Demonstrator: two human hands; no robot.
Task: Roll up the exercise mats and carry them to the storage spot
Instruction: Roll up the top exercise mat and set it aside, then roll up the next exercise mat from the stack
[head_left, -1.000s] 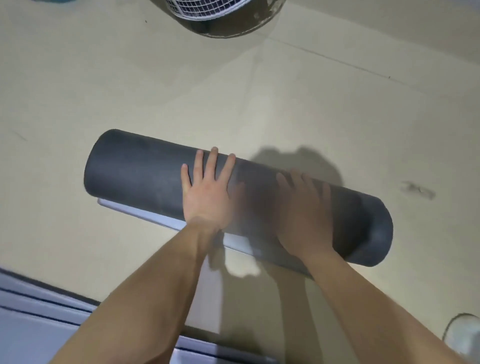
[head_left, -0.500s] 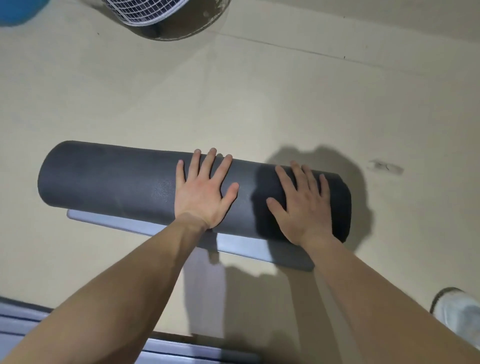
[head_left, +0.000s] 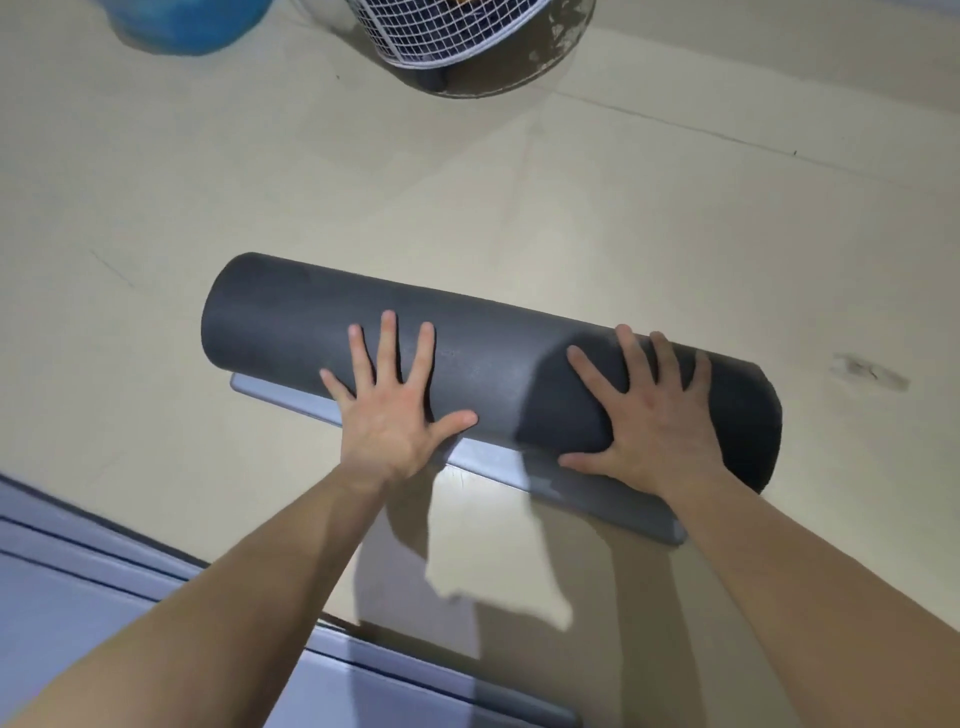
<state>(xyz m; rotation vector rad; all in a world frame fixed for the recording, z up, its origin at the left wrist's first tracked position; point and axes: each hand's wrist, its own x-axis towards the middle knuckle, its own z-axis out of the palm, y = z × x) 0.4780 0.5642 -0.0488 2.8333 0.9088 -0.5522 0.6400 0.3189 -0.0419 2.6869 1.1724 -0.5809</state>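
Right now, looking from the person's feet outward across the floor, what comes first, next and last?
Flat grey mat → unrolled grey tail of the mat being rolled → rolled dark mat → white wire fan.

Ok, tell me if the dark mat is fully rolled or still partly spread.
Almost rolled, not fully. The dark mat is a thick roll, but a flat tail lies unrolled on the floor beside it.

Indoor room with beige floor (head_left: 519, 208), caged fan (head_left: 447, 31), rolled mat (head_left: 478, 358).
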